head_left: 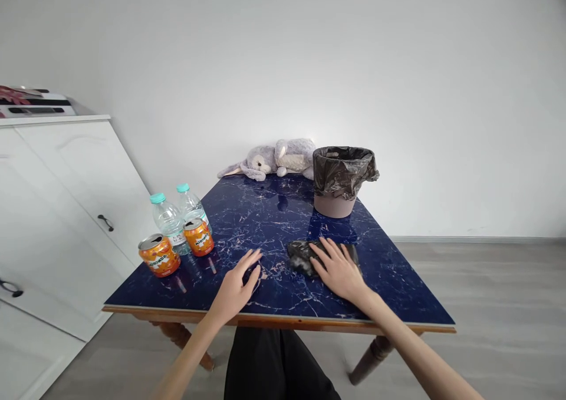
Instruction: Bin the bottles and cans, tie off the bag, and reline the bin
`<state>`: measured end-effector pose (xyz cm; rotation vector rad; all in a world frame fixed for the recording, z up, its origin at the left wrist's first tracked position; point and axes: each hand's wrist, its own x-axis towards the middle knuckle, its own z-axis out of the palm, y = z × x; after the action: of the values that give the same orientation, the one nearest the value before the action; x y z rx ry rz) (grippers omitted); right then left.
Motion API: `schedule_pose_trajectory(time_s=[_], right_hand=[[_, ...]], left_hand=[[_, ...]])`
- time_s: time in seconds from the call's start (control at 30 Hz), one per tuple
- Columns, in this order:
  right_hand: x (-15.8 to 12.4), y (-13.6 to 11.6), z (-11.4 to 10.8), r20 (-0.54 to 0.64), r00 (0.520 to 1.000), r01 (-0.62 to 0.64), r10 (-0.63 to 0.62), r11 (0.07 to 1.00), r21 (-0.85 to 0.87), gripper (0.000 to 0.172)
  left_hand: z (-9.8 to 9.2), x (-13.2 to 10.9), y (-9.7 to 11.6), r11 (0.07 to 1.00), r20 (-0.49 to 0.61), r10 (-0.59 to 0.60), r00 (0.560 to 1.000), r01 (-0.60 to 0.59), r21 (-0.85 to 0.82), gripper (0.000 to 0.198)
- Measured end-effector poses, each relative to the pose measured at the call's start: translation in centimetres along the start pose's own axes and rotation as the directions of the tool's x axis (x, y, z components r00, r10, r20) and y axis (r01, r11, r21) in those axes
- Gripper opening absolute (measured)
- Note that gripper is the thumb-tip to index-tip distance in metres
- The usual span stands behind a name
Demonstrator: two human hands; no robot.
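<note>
My right hand [339,272] lies flat with its fingers spread on a crumpled dark bundle [300,256], which looks like a black plastic bag or cloth with whitish patches. Part of that bundle is hidden under the palm. My left hand [235,289] rests near the front of the blue marbled table [265,217], thumb and fingers apart, with nothing in it. To its left stand two orange Mirinda cans, a nearer can [160,258] and a farther can [198,238], both upright. Just behind them are two clear bottles with turquoise caps, a left bottle [166,216] and a right bottle [189,200].
A pinkish-grey bin [332,206] with a black liner [342,179] over its rim stands at the right rear of the table. Beside it lies a grey plush rabbit [294,152] against the wall. A white cabinet [66,187] is at the left.
</note>
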<state>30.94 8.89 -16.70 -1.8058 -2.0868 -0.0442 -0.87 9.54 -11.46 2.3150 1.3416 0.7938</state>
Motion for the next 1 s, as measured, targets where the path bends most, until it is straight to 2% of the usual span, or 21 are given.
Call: schedule_pose_trajectory(time_s=[0.23,0.3,0.37,0.43,0.5,0.67,0.73,0.8,0.9,1.0], right_hand=[[1.4,11.3,-1.3,0.002,0.992,-0.126,0.127,0.99,-0.066,0.057],[1.2,13.4,-2.0,-0.017,0.988,-0.154,0.153,0.984,-0.084,0.057],[1.0,14.2,-2.5,-0.056,0.982,-0.184,0.179,0.977,-0.103,0.058],[0.7,13.4,-2.6,-0.106,0.975,-0.209,0.197,0.971,-0.118,0.06],[0.6,11.6,-2.4,-0.126,0.973,-0.21,0.195,0.97,-0.119,0.061],[0.5,7.5,-1.6,0.06,0.988,-0.137,0.141,0.989,-0.056,0.063],[0.2,6.8,-1.7,0.069,0.988,-0.133,0.136,0.99,-0.049,0.062],[-0.6,5.9,-2.0,0.013,0.989,-0.144,0.145,0.988,-0.05,0.06],[-2.5,3.2,-2.6,-0.152,0.984,-0.095,0.096,0.995,0.014,0.06],[-4.0,-0.4,-3.4,-0.208,0.971,0.164,-0.12,0.964,0.209,0.052]], left_hand=[[0.8,-0.5,0.1,0.993,-0.028,0.02,0.999,-0.017,0.113,0.045],[0.8,-0.5,0.2,0.992,-0.036,0.027,0.999,-0.023,0.122,0.043],[0.8,-0.5,0.2,0.991,-0.059,0.046,0.997,-0.038,0.129,0.041],[0.8,-0.4,0.3,0.989,-0.075,0.072,0.995,-0.062,0.134,0.04],[0.8,-0.4,0.4,0.986,-0.078,0.098,0.992,-0.087,0.141,0.039],[0.7,-0.2,0.4,0.983,-0.055,0.106,0.993,-0.097,0.158,0.037],[0.7,-0.2,0.4,0.982,-0.051,0.103,0.993,-0.094,0.163,0.037],[0.7,-0.2,0.3,0.981,-0.059,0.112,0.992,-0.101,0.163,0.036],[0.9,-0.3,0.2,0.98,-0.076,0.121,0.99,-0.107,0.168,0.036],[1.1,-0.3,-0.3,0.975,-0.063,0.12,0.991,-0.106,0.195,0.036]])
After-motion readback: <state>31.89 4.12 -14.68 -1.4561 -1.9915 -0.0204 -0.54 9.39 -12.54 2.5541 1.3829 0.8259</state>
